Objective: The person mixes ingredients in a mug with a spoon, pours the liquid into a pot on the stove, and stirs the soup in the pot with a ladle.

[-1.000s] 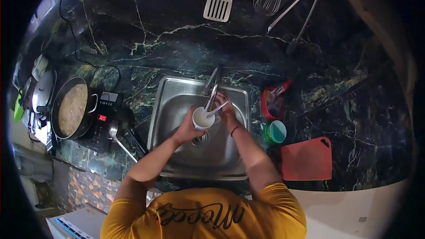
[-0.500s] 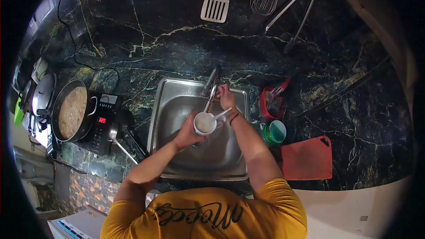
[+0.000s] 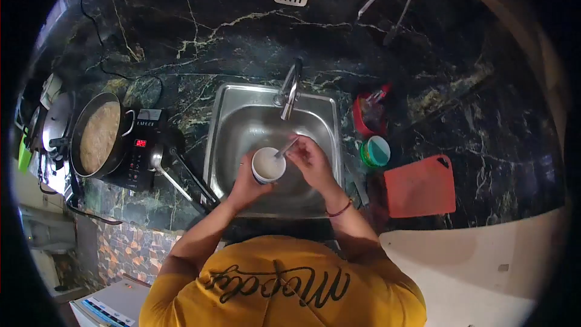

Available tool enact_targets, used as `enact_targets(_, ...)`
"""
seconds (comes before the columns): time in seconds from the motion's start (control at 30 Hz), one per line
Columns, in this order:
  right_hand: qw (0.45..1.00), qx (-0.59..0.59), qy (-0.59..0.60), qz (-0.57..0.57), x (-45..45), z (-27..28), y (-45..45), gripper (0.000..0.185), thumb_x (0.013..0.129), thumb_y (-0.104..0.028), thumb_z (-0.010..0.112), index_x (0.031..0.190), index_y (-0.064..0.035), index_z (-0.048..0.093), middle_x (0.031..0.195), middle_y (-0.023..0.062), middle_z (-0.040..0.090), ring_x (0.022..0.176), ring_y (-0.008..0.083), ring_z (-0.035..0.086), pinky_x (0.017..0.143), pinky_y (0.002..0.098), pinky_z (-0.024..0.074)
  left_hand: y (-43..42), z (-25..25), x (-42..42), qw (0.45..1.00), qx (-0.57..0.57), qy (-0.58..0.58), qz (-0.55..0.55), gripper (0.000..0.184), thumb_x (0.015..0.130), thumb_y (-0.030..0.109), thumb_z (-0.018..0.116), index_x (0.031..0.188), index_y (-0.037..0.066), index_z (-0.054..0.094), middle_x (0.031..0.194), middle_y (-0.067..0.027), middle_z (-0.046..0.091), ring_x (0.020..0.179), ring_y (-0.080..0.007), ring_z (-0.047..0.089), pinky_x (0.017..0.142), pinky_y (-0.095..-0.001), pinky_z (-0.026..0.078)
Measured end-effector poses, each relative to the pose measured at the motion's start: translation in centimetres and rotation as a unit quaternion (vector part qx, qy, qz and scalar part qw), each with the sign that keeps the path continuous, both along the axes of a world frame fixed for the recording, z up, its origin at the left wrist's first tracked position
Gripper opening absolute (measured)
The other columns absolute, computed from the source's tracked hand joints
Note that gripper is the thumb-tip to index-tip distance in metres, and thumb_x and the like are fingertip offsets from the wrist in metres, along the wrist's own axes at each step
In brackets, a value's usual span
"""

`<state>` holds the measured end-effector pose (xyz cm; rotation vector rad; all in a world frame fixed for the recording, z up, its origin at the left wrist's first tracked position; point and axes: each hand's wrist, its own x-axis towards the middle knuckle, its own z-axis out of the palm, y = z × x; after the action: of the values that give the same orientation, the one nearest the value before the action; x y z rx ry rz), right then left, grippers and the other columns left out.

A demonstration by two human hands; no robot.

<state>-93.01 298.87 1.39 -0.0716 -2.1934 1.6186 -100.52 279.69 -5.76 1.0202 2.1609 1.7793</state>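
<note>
My left hand (image 3: pixel 247 185) is wrapped round a white mug (image 3: pixel 269 165) and holds it above the sink (image 3: pixel 230 139). Pale, whitish liquid fills the mug. A spoon (image 3: pixel 287 147) leans into the liquid, its bowl hidden below the surface. The fingers of my right hand (image 3: pixel 310 160) pinch the spoon's handle at the mug's right side. Behind both hands stands the faucet (image 3: pixel 292 94), apart from them.
On the left, a pan (image 3: pixel 100 136) of light brown food sits on an induction cooker (image 3: pixel 144 145), with a ladle (image 3: pixel 166 172) beside it. Right of the sink are a red container (image 3: pixel 368 115), a green-and-white tub (image 3: pixel 375 151) and a red cutting board (image 3: pixel 420 188). Utensils hang on the wall.
My right hand has left the faucet and come down to take the spoon's handle. The mug has shifted slightly left in my left hand. The camera view has tilted.
</note>
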Motion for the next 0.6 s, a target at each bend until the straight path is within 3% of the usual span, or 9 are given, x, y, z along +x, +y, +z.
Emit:
enact_targets(0.1, 0.995, 0.091, -0.046, 0.011, 1.2, 3.4, -3.1, 0.017, 0.095, -0.014, 0.062, 0.106, -0.0013, 0.06, 0.092, 0.0114, 0.067, 0.083, 0.0243, 0.066, 0.074, 0.0353, 0.052, -1.3, 0.9, 1.6, 0.999, -0.013, 0.036, 0.029, 0.091, 0.058, 0.014, 0.087, 0.135, 0.002, 0.038, 0.125, -0.0186, 0.048, 0.119, -0.0364, 0.049, 0.104, -0.0426, 0.039)
enact_targets(0.2, 0.98, 0.192, 0.029, 0.042, 2.3, 5.7, -4.6, 0.011, 0.097, -0.006, 0.059, 0.105, 0.0007, 0.059, 0.093, 0.012, 0.067, 0.084, 0.0187, 0.066, 0.073, 0.0314, 0.0526, -3.1, 2.3, 2.7, 0.998, -0.024, 0.042, 0.046, 0.089, 0.059, 0.012, 0.085, 0.134, 0.001, 0.038, 0.124, -0.0165, 0.047, 0.12, -0.0305, 0.049, 0.105, -0.0391, 0.038)
enact_targets(0.3, 0.97, 0.241, 0.029, 0.032, 2.3, 7.1, -5.0, 0.01, 0.098, -0.006, 0.057, 0.105, 0.0004, 0.059, 0.091, 0.0131, 0.069, 0.079, 0.0218, 0.067, 0.071, 0.0311, 0.0529, -4.6, 3.0, 3.5, 0.999, -0.006, 0.028, 0.044, 0.089, 0.059, 0.012, 0.085, 0.134, 0.001, 0.038, 0.125, -0.0159, 0.046, 0.12, -0.0297, 0.048, 0.105, -0.0383, 0.038)
enact_targets(0.43, 0.981, 0.192, 0.021, 0.026, 1.6, 8.0, -7.7, 0.01, 0.099, -0.007, 0.055, 0.105, 0.0, 0.058, 0.09, 0.0118, 0.07, 0.075, 0.0229, 0.068, 0.068, 0.0318, 0.0533, -6.1, 4.8, 3.9, 0.998, -0.003, 0.049, 0.042, 0.091, 0.058, 0.011, 0.086, 0.134, 0.001, 0.037, 0.125, -0.0152, 0.046, 0.121, -0.0283, 0.048, 0.105, -0.0372, 0.038)
enact_targets(0.5, 0.992, 0.121, 0.016, 0.04, 1.6, 8.2, -9.3, 0.01, 0.097, -0.007, 0.056, 0.106, -0.0013, 0.055, 0.09, 0.0148, 0.069, 0.082, 0.0336, 0.07, 0.071, 0.0374, 0.0552, -6.8, 5.5, 4.2, 0.999, 0.009, 0.024, 0.028, 0.089, 0.058, 0.011, 0.085, 0.133, 0.001, 0.039, 0.124, -0.0151, 0.046, 0.12, -0.0283, 0.048, 0.105, -0.0369, 0.038)
enact_targets(0.6, 0.987, 0.135, 0.011, 0.09, 2.6, 9.4, -10.5, 0.009, 0.098, -0.006, 0.055, 0.105, -0.0018, 0.055, 0.091, 0.0142, 0.07, 0.083, 0.0311, 0.071, 0.07, 0.0374, 0.0553, -7.8, 5.9, 4.1, 1.0, 0.013, 0.013, 0.02, 0.089, 0.058, 0.011, 0.085, 0.133, 0.002, 0.039, 0.124, -0.0149, 0.046, 0.12, -0.0284, 0.048, 0.105, -0.0374, 0.038)
